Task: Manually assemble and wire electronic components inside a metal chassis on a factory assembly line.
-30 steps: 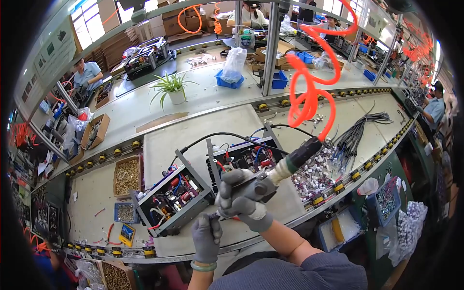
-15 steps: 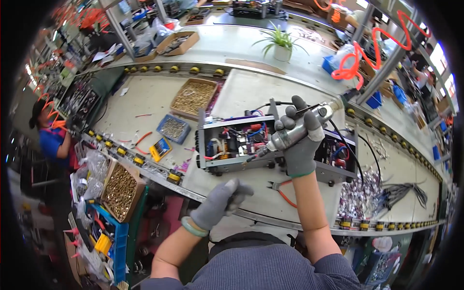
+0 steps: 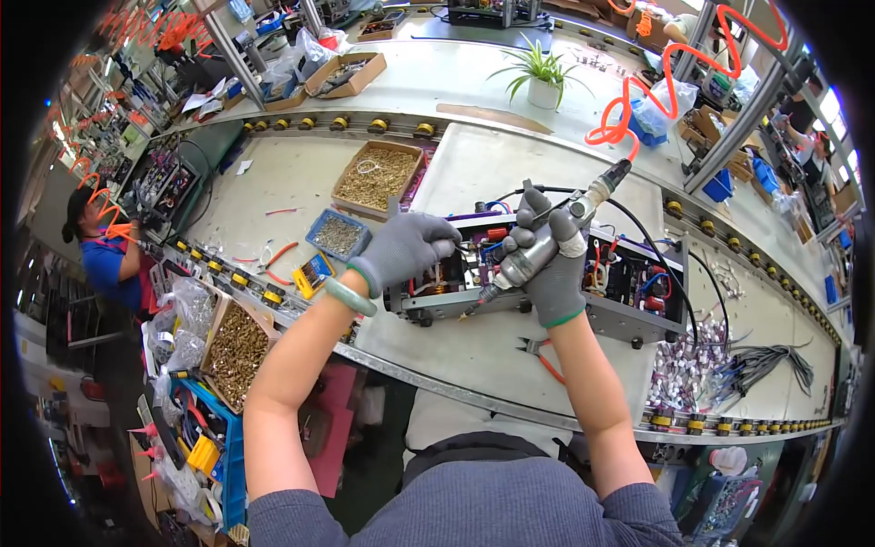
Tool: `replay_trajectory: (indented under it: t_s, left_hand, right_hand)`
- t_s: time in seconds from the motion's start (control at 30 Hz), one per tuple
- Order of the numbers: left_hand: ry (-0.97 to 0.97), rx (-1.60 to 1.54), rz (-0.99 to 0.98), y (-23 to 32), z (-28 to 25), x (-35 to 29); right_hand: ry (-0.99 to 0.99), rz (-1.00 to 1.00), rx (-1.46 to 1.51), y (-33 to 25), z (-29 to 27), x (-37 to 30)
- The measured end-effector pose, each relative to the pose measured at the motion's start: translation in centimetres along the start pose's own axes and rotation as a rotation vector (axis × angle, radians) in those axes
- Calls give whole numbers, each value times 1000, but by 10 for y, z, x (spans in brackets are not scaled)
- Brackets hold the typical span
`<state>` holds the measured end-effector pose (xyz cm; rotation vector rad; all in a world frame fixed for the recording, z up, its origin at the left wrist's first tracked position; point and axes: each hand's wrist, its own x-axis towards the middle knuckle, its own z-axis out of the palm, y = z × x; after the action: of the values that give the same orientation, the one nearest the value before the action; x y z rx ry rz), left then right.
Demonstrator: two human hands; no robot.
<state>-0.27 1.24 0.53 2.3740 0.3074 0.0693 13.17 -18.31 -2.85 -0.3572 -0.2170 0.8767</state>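
Observation:
My right hand (image 3: 558, 273), in a grey glove, is wrapped round a silver air screwdriver (image 3: 529, 259) with an orange coiled hose at its back end. Its bit points down and left, just in front of an open metal case (image 3: 456, 302) packed with circuit parts and wires. Over the left end of that case reaches my left hand (image 3: 406, 255), also gloved, its fingers bent and drawn together at the tips; whatever they may pinch is hidden. A second open case (image 3: 633, 313) stands against the first on the right.
Left of the cases are a box of brass-coloured fasteners (image 3: 379, 175), a blue bin of small screws (image 3: 338, 233) and a yellow box (image 3: 313, 273). Red-handled cutters (image 3: 545, 357) lie in front. Bagged parts (image 3: 688, 369) and black cables (image 3: 770, 369) lie right. Another person (image 3: 114, 260) works far left.
My left hand has moved up and forward from in front of the bench to over the first case. The screwdriver has shifted slightly left and down in my right hand.

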Motion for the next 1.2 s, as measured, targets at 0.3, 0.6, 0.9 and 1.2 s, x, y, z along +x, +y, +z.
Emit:
replay_trajectory:
  t_s: [0.3,0.6,0.9,1.2]
  left_hand:
    - [-110,-107,-103,-2,-13,-12]
    - [-303,487,-325,33,-12,18]
    - [-272,526,-76,23,-18,-27]
    - [-448,645,-112,34,-19,16]
  right_hand:
    - [-29,-17,55,-2,-4,-2]
    - [-31,-24,-6,0,-4,0]
    - [-47,-61,45,-3,2,-4]
    - [-229,-398,-353,-43,80,-12]
